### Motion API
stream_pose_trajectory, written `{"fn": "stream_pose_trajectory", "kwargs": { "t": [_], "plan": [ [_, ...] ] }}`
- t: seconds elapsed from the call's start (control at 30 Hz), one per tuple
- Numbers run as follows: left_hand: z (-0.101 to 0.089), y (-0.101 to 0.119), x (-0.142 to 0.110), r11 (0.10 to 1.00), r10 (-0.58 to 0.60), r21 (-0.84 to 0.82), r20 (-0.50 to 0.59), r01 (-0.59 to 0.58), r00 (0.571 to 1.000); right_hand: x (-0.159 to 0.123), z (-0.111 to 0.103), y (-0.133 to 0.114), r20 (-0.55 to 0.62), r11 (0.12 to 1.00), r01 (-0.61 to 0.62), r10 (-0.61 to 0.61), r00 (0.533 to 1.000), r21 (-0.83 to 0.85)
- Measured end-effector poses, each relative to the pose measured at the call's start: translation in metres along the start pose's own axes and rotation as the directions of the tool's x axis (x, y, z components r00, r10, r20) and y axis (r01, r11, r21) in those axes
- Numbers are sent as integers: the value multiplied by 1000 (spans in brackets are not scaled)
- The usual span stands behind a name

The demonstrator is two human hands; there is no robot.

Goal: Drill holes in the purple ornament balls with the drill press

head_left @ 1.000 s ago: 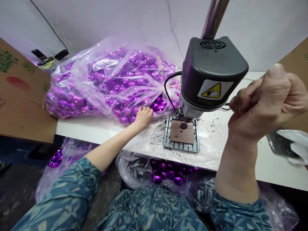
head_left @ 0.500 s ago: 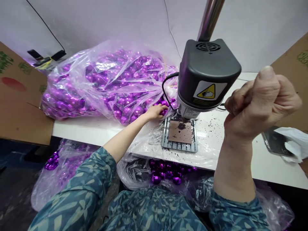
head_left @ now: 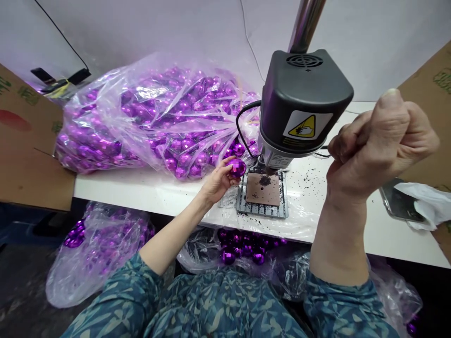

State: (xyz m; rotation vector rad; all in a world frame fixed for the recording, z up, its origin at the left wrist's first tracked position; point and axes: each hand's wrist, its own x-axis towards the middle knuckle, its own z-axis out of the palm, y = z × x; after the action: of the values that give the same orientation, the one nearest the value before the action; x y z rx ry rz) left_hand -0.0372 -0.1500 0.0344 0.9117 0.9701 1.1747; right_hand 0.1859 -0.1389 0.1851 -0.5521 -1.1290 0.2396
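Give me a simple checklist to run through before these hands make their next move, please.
1. Purple ball secure in the left hand: ok, held between thumb and fingers.
2. Left hand out from under the black machine: ok, it is just left of the metal base plate.
3. Brown board clean: not ok, dark shavings lie on it.
4. Right hand firmly on a handle: cannot tell; it is closed, but its grip is hidden.
5. Machine stopped: cannot tell from these pictures.
6. Phone away from the base plate: ok, it lies off to the right.
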Motion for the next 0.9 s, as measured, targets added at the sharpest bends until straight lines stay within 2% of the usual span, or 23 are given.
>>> {"fn": "stream_pose_trajectory", "kwargs": {
  "t": [0.1, 0.17, 0.33, 0.6, 0.7, 0.8, 0.9],
  "plan": [
    [8, -6, -7, 966, -144, -207, 66, 155, 987, 0, 0, 0, 22, 1000, -5, 5, 1000, -1],
    [12, -9, -8, 951, -175, -246, 65, 185, 983, 0, -1, -1, 39, 1000, -5, 5, 999, 5],
    [17, -13, -4, 967, -73, -242, 56, 84, 996, -1, -3, 0, 72, 1000, 8, -8, 997, 3],
    [17, -38, 2, 967, -41, -250, 17, 44, 999, -5, -4, 4, 52, 999, 29, -30, 998, 24],
    [15, -47, 4, 972, -7, -236, -30, -1, 1000, -5, -3, 5, 43, 999, 42, -43, 998, 29],
    [15, -55, 9, 986, 77, -143, -56, -84, 995, -5, -3, 7, 35, 997, 63, -64, 997, 46],
    [17, -64, 15, 981, 196, 8, -9, -196, 981, -5, -2, 7, 19, 996, 65, -66, 998, 59]
  ]
}}
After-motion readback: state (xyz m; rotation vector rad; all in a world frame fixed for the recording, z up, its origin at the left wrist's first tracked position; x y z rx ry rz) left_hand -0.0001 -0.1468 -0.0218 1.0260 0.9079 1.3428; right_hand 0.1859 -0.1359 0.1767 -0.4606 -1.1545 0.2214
